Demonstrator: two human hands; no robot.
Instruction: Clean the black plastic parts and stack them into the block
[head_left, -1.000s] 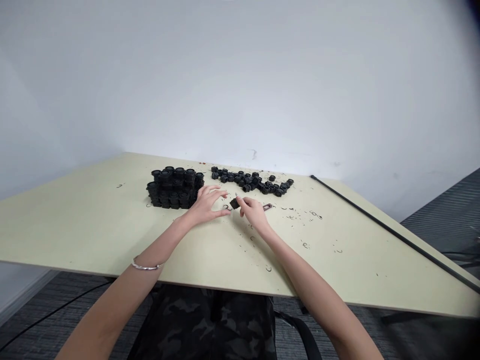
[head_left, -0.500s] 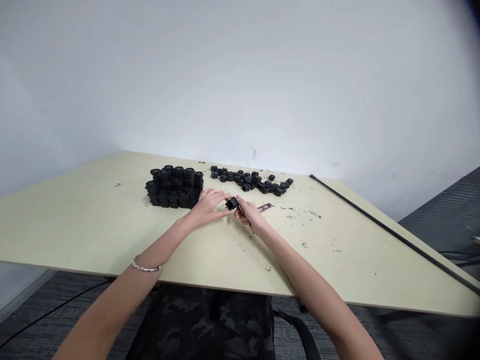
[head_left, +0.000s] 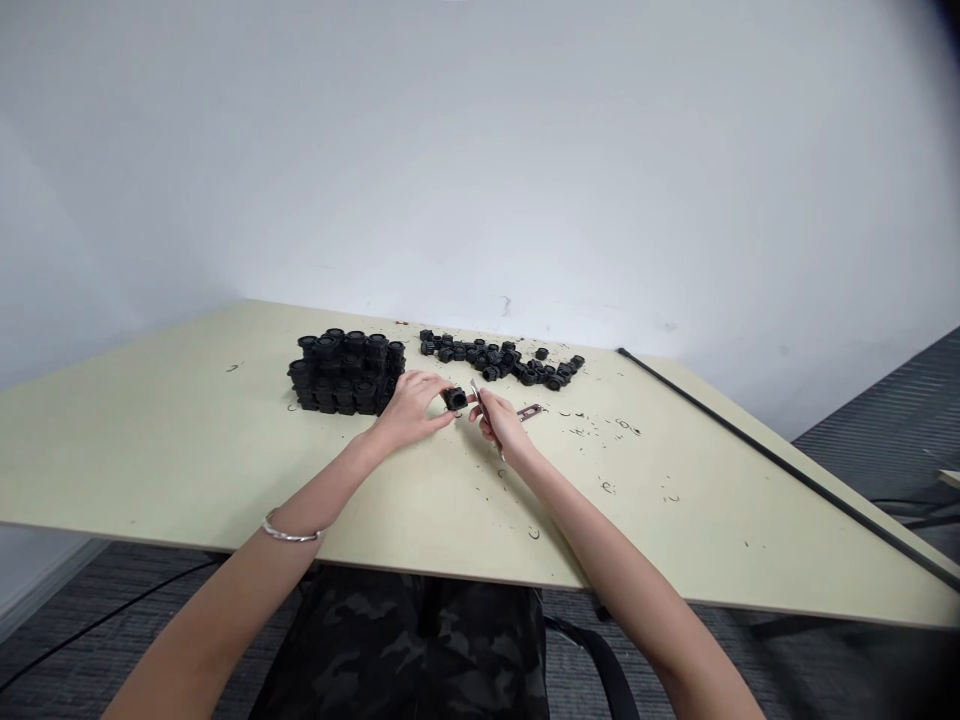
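Observation:
My left hand (head_left: 415, 408) pinches a small black plastic fitting (head_left: 455, 399) between thumb and fingers, just above the table, with its hollow square-looking opening facing me. My right hand (head_left: 501, 420) is wrapped round a slim knife (head_left: 475, 386), whose pale metal tip points up and away, close to the fitting's right side. A gap shows between tip and fitting. Behind the right hand lies a brownish tool handle with holes (head_left: 529, 412), partly hidden by the hand. To the left hand's left stands a stacked block of similar black fittings (head_left: 345, 372).
Loose black fittings (head_left: 491, 358) are scattered toward the wall. Thin black shavings (head_left: 592, 428) dot the cream table (head_left: 187, 440), mostly right of my hands. A long black strip (head_left: 750, 445) runs along the right side. A chair arm (head_left: 600, 660) shows below the front edge.
The fitting has shifted slightly left and turned in my left hand, its opening now more toward me. My right hand has drawn back from it, and the knife tip now shows.

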